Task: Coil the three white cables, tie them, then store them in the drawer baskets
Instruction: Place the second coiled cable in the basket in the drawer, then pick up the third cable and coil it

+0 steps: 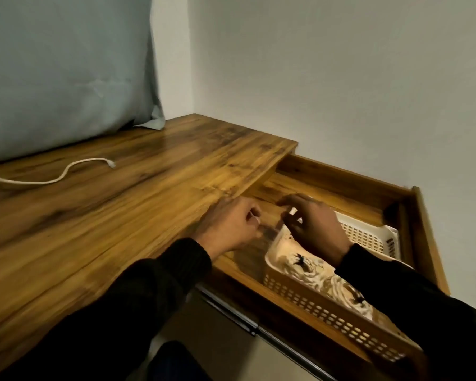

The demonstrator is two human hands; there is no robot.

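Drawer pulled out at right end of desktop; white perforated basket seated along drawer's near edge. Two coiled white cables inside, each cinched with a black tie: one toward basket's left end, one nearer its right side. Second basket beyond, toward drawer's far right corner; contents not visible. Third cable uncoiled on desktop near back left edge, plug end free.

Left hand over drawer's left edge, fingers curled in; contents of the fist not resolvable through blur. Right hand above basket's far left corner, fingers bent and spread, apparently gripping nothing.

Judgement: cable light, limp, braided-looking, probably not slippery; coils likely to spring loose unless pinched. Best taken near plug end, looped, then held across the bundle where the tie goes.
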